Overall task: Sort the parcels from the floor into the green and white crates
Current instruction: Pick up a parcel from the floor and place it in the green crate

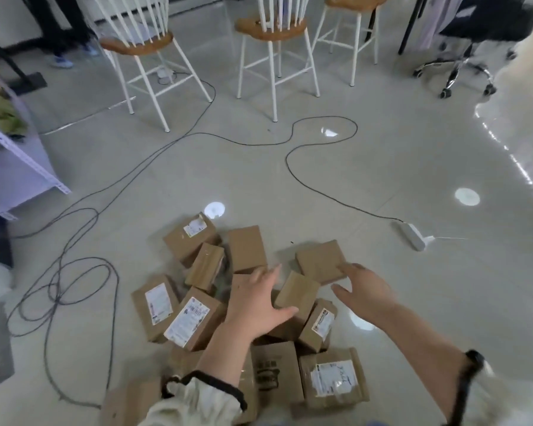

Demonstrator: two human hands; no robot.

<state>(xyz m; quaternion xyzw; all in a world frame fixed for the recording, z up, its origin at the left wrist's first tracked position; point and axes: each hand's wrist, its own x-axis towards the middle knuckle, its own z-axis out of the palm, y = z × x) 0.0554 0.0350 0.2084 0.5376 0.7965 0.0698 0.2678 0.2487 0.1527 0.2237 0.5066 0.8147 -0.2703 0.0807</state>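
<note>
hovering over a heap of brown parcels on the floor, the left grip and the right grip are both wide, fingers straight and spread, holding nothing. they flank one small plain parcel that sits tilted on top of the heap. the left thumb lies at its near edge, though the blur makes it hard to tell whether it truly touches. the right grip is just beside the parcel's other side, its fingertips over a corner of a flat parcel lying beyond.

the spread on both sides looks like the set-up for a two-handed pick. the plain parcel is a sensible choice, since nothing rests on it and it should lift off without shifting its neighbours. several parcels lie label up, such as the labelled parcel nearest the person. the plain one shows no label, so it probably needs turning over before anyone can say which crate it belongs in.

neither the green nor the white crate is in view, so the carry will mean turning away from here. most of the heap lies unsorted, which puts the task near its start. loose cables loop across the floor to the left and a power strip lies to the right, both worth stepping round. white stools stand well apart at the back.
</note>
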